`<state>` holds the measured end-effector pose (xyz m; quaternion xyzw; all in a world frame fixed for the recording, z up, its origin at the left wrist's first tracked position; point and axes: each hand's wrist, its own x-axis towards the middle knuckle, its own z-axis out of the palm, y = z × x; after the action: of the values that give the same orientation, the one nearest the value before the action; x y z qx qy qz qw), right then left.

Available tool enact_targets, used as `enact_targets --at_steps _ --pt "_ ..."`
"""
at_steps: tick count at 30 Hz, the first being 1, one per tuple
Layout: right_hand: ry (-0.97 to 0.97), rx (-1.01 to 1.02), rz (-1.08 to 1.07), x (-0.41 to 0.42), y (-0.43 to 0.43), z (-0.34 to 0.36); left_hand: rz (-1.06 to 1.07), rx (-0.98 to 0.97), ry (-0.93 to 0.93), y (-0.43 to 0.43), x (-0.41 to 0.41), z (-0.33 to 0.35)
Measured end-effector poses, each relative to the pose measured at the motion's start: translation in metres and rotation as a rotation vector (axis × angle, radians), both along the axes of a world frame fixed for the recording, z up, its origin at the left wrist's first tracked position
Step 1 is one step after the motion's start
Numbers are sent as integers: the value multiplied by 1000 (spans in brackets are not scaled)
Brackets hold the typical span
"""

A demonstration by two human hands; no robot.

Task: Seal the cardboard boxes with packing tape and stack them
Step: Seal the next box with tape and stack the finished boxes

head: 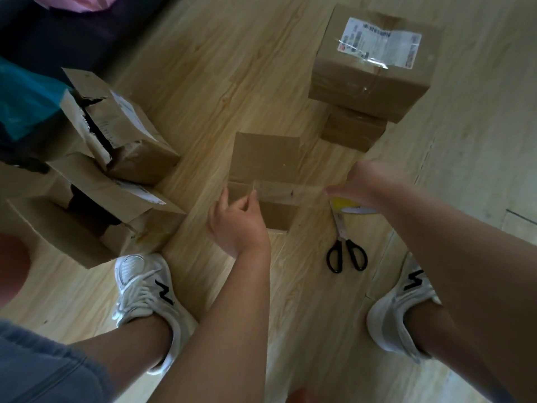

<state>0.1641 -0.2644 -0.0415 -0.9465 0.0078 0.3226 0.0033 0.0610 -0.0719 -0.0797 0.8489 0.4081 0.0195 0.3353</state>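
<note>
Cardboard, thin and probably light, stiff at the edges but quick to dent at the flaps: small box (264, 170) down on the floor (232, 82), ahead of the shoes (145, 295). Clear tape (287, 191) stretched taut across its top, sticky and floppy, apt to fold on itself; best kept tight and pressed down from the middle. Left hand (235, 219) pinching one end, right hand (360, 184) gripping the other. Scissors (345, 248) near the right hand; open boxes (116, 135) to the left; taped stack (369, 82) beyond, well apart.
</note>
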Motion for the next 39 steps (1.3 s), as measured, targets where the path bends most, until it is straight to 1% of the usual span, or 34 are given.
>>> enact_targets --at_steps 3,8,15,19,22,24,29,31,32,34,35,37,39 --pt "7 18 -1 4 5 -1 -7 45 2 2 1 -6" --pt "-11 8 26 5 13 -2 14 35 -5 7 1 -14" --pt "5 -41 40 5 17 -6 75 -47 -59 4 10 -17" --pt "-10 -47 17 4 18 -10 243 -189 -116 5 10 -14" --pt "-20 -38 15 4 17 -11 224 -194 -126 8 12 -12" --pt "-31 -30 22 2 17 -11 157 -126 -139 6 14 -9" --pt "-31 -38 12 -3 19 -11 -183 280 -140 6 12 -12" --pt "-32 -46 7 -4 18 -11 -359 408 -192 4 9 -15" --pt "-29 -48 2 -5 18 -11 -485 448 -220 1 5 -17" --pt "-22 -47 -1 -7 19 -11 -740 447 -266 -6 -1 -21" --pt "-17 -50 1 -8 20 -11 -828 411 -248 -7 -4 -24" --pt "-16 -60 8 -10 22 -12 -898 326 -127 -2 -7 -26" --pt "-12 -66 12 -13 21 -11 -945 305 25 8 -6 -25"
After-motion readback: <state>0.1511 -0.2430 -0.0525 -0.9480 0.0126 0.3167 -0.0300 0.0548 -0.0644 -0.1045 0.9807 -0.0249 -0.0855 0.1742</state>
